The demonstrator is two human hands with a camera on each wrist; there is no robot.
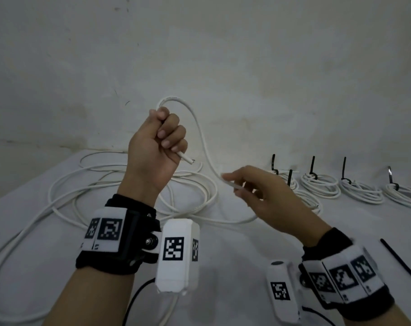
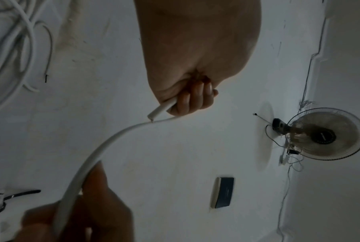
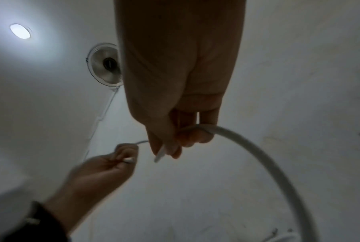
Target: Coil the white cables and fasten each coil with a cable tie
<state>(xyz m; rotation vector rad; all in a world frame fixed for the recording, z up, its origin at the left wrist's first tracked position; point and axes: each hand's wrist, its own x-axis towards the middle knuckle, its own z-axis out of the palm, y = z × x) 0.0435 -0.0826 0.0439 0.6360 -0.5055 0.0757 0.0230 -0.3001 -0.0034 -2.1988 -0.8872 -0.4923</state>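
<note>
My left hand (image 1: 163, 140) is raised in a fist that grips the white cable (image 1: 199, 128) near its cut end (image 1: 186, 159), which sticks out below the fingers. From the top of the fist the cable arches up and over, then runs down to my right hand (image 1: 244, 184), which pinches it between thumb and fingers. In the left wrist view the cable end (image 2: 160, 111) pokes out of the left hand (image 2: 191, 98). The right wrist view shows the right hand (image 3: 174, 144) holding the cable (image 3: 257, 155), which curves away to the lower right. The remainder lies in loose loops (image 1: 134, 187) on the table.
Several tied white coils (image 1: 319, 184) with upright black cable ties (image 1: 313, 164) sit in a row at the back right. Loose black cable ties (image 1: 399, 260) lie at the right edge. The table (image 1: 235, 250) has a white cover and stands against a white wall. A wall fan (image 2: 328, 134) hangs high up.
</note>
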